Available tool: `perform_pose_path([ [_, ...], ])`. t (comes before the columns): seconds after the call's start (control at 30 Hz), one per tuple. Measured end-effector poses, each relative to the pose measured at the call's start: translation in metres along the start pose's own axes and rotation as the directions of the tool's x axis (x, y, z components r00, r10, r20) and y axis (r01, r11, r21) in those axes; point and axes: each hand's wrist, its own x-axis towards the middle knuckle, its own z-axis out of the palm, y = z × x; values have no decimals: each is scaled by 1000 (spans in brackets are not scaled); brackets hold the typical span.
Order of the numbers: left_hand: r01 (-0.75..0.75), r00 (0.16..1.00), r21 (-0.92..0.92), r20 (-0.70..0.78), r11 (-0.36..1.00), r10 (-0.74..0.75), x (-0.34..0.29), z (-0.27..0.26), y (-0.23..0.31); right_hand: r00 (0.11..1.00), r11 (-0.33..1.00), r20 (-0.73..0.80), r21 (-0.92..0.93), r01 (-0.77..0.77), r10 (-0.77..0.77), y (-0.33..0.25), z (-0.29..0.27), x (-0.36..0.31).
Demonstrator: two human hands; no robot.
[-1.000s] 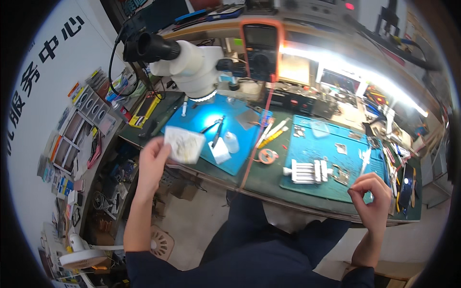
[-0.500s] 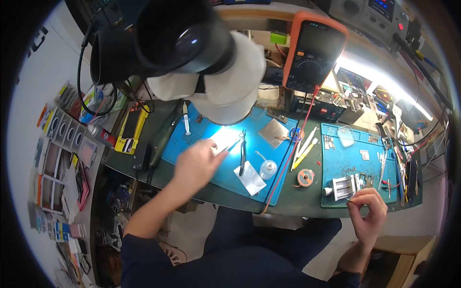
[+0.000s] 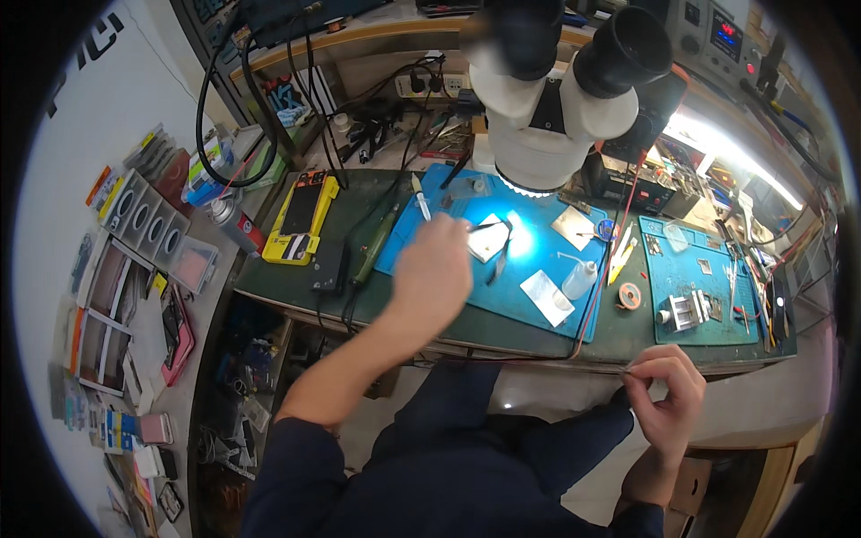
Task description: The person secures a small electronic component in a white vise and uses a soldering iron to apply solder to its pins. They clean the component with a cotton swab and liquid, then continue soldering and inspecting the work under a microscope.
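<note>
Right hand [image 3: 665, 394] nearest, at the counter's [image 3: 287, 278] front edge, fingers pinched together on something too small to make out. Left hand [image 3: 437, 269] farther in, over the blue mat [image 3: 538, 260], fingers curled at a white square piece [image 3: 489, 240] lying under the microscope's [image 3: 556, 117] light; whether it grips the piece cannot be told. Black tweezers [image 3: 500, 260] just beside the piece. Small bottle [image 3: 578, 280] right of them. Solder reel [image 3: 630, 296] between blue mat and green mat [image 3: 691, 269]. Yellow device [image 3: 303, 215] far left.
</note>
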Motion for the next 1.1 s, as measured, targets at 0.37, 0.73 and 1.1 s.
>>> perform_pose_path([
  [0.37, 168, 985, 495, -116, 853, -127, 13, -14, -149, 981, 1000, 194, -26, 10, -5, 22, 90, 42],
  [0.73, 168, 909, -310, 415, 936, -26, -251, 94, 9, 979, 975, 154, 155, -161, 137, 46, 18, -5],
  [1.1, 293, 898, -516, 438, 805, -46, -225, 173, 130, 955, 971, 266, 155, -180, 134, 61, -19, 18],
])
